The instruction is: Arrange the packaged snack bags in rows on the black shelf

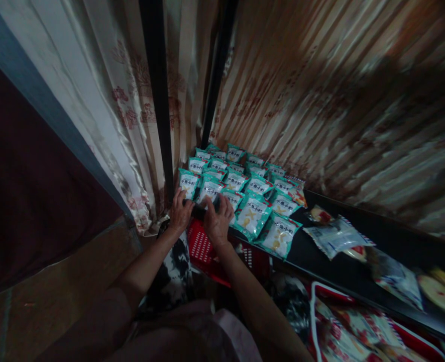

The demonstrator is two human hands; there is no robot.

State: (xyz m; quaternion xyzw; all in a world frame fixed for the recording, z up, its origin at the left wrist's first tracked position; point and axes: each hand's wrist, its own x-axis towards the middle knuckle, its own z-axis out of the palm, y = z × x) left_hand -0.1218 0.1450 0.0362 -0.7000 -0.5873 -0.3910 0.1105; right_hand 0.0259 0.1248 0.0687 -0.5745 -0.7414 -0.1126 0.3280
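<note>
Several small teal-and-white snack bags (253, 213) lie in close rows on the black shelf (330, 198), printed with dark characters and yellow snack pictures. My left hand (180, 210) is at the lower edge of the leftmost front bag (188, 182), fingers apart and touching it. Beside it, my right hand (218, 218) rests against the bottom of the neighbouring bag (211, 188), its thumb and fingers spread. Part of another bag (233, 198) is hidden behind my right fingers. Neither hand appears closed around a bag.
Below the shelf sits a red perforated basket (200, 244). A white-rimmed red basket (313, 317) with several packets stands lower right. Loose packets, including a silver-white one (337, 236), lie on the shelf's right. Black posts (158, 90) and patterned curtains (301, 90) border the back.
</note>
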